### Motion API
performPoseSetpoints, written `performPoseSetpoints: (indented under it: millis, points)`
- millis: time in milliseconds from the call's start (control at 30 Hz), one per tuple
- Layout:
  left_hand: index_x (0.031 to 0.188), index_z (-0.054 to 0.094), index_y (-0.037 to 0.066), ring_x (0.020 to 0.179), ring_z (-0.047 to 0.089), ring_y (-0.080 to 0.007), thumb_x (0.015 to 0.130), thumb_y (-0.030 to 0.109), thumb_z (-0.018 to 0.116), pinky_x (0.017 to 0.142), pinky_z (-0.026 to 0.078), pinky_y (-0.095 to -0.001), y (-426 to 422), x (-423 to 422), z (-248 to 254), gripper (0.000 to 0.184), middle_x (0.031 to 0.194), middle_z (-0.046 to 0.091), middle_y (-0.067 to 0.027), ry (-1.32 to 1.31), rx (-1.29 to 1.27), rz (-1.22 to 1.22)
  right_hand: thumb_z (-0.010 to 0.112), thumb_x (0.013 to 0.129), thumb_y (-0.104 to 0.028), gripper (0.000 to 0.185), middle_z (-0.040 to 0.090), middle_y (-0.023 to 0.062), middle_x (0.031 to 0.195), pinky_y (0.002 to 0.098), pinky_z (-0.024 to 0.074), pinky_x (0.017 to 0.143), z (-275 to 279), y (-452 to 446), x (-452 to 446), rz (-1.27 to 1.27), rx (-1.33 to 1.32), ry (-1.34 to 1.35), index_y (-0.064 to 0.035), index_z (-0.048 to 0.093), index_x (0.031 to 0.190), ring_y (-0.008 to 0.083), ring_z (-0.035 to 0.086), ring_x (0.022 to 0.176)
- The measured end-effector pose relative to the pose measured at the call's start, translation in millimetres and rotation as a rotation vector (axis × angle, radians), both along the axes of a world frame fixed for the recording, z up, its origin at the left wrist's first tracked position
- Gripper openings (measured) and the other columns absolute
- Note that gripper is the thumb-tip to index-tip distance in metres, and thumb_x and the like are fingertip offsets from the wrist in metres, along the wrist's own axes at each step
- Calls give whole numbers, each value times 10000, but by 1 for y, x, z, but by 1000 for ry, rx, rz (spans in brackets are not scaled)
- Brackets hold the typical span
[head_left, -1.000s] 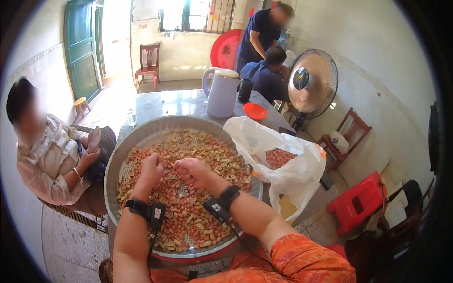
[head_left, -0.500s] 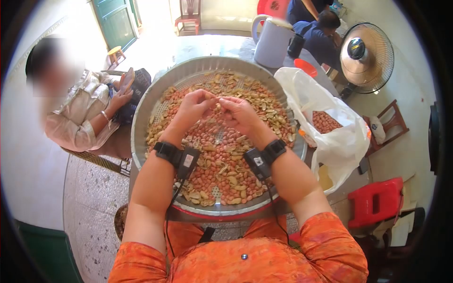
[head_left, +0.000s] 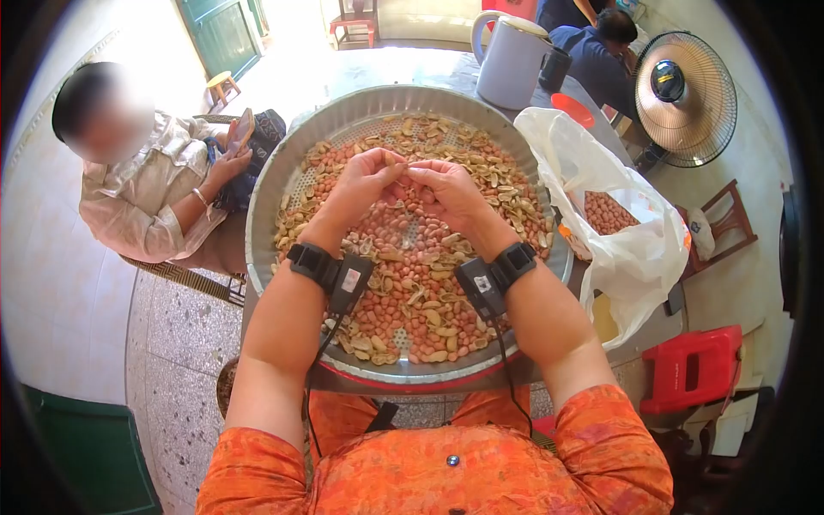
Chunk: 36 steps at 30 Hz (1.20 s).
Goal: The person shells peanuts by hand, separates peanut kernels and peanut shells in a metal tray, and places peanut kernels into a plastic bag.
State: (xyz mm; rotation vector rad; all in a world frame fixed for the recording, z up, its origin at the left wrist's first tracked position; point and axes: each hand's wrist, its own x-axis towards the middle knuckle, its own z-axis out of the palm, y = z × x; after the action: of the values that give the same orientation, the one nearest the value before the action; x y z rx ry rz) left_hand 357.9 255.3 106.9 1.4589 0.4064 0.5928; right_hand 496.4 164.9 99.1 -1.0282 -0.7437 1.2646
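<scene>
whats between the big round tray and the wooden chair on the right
In the head view, a white plastic bag of peanuts lies between the tray and chair.

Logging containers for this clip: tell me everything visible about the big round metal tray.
The round tray is wide, shallow, silvery-grey and apparently metal, with a rippled wall and a floor pierced by small holes. It lies flat over the table, a red rim showing under its near edge. Reddish peanut kernels and pale shells cover most of the floor. The left hand and right hand are over its contents. The white plastic bag overlaps its right side in view; contact there is unclear.
</scene>
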Motion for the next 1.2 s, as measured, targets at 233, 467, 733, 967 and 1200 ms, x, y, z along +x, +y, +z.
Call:
performPoseSetpoints:
  millis: [233,467,733,967,1200]
  points:
    - [842,529,61,536,518,-48,876,214,504,462,409,-170,6,-1,-5,158,682,572,-4,63,102,43,565,812,-141,109,498,-22,651,165,319,370,-1,1,-3,-105,-59,-14,-45,550,862,38,407,480]
    - [870,562,48,511,475,-36,854,178,533,447,367,-163,1,1,-5,134,672,564,11,44,139,45,546,833,-176,125,480,-22,628,180,273,350,-9,5,2,-9,-25,86,-61,539,782,37,360,435]
    - [956,595,33,483,446,-16,835,185,563,414,336,-156,-6,7,-1,197,676,581,2,108,312,137,594,821,-234,189,465,-15,598,189,288,341,-6,4,-1,-71,-48,71,-78,525,739,49,371,416]
    - [905,614,-8,522,517,-62,837,167,553,457,405,-186,-3,4,-1,197,680,606,-38,150,350,259,566,831,-212,151,461,-13,599,195,261,330,-7,3,3,-173,-6,-22,-81,523,770,60,366,400]
    - [828,590,23,532,447,-23,781,158,610,466,348,-183,-11,-2,19,144,630,530,37,37,551,184,326,893,-469,461,502,18,643,192,279,355,-4,3,-1,79,-243,257,-64,540,841,81,374,447]
